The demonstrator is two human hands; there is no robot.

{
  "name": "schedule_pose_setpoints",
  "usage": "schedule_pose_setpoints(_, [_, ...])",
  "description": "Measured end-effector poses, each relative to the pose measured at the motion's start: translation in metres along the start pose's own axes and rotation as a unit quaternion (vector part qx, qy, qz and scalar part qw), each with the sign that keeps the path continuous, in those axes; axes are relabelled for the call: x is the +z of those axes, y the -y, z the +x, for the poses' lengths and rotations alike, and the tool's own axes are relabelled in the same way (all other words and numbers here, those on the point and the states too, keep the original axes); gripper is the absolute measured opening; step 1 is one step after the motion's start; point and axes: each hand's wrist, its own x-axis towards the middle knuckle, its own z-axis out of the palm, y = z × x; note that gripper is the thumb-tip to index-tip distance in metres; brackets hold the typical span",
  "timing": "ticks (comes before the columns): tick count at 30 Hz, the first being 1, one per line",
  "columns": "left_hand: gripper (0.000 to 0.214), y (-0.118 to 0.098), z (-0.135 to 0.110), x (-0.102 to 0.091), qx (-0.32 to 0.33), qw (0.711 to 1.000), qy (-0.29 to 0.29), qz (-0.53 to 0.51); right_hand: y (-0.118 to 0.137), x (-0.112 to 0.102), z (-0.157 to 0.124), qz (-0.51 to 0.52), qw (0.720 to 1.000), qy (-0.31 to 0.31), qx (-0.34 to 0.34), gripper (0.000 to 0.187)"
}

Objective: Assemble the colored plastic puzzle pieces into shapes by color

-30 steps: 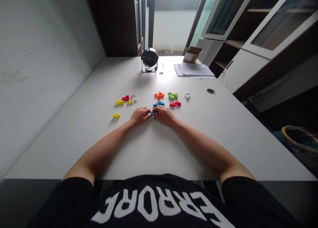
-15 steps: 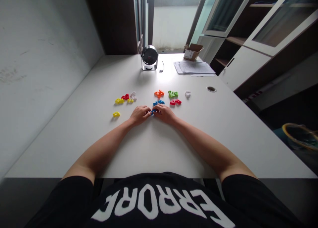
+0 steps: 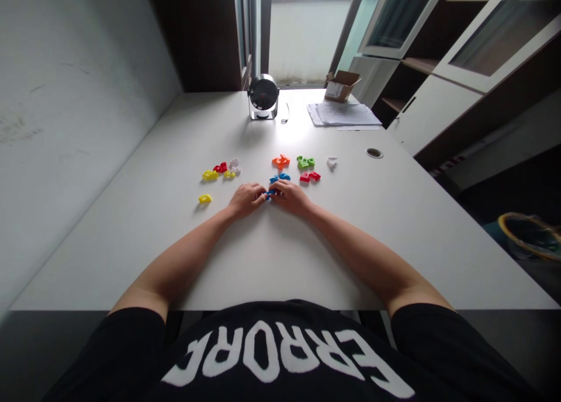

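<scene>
My left hand (image 3: 245, 199) and my right hand (image 3: 293, 198) rest on the white table (image 3: 280, 256), fingertips meeting around a small blue plastic piece (image 3: 269, 195). Both hands are closed on it. More blue pieces (image 3: 280, 177) lie just beyond the fingers. Behind them lie orange pieces (image 3: 280, 161), green pieces (image 3: 305, 162), red pieces (image 3: 309, 176) and a white piece (image 3: 332, 162). To the left lies a cluster of yellow, red and white pieces (image 3: 221, 170), and a single yellow piece (image 3: 204, 198) sits apart near my left hand.
A small round desk fan (image 3: 263, 97) stands at the far side of the table. A stack of papers (image 3: 342, 114) and an open cardboard box (image 3: 342, 86) lie at the back right. A cable hole (image 3: 374, 153) is at the right. A wall runs along the left.
My hands stay together on the blue piece. The view has tilted down slightly, so everything sits a little higher in the picture.
</scene>
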Motion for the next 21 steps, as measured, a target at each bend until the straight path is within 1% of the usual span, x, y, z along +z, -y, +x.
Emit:
schedule_pose_setpoints(9, [0.031,-0.0009,-0.0003,-0.0007,-0.003,1.000,0.001,-0.007,0.0021,-0.0015,0.0001,-0.003,1.000,0.004,-0.005,0.010])
schedule_pose_setpoints(21, [0.031,-0.0023,-0.0003,-0.0019,-0.009,1.000,0.003,-0.008,0.0015,0.0002,0.0003,-0.009,1.000,0.008,0.015,0.011])
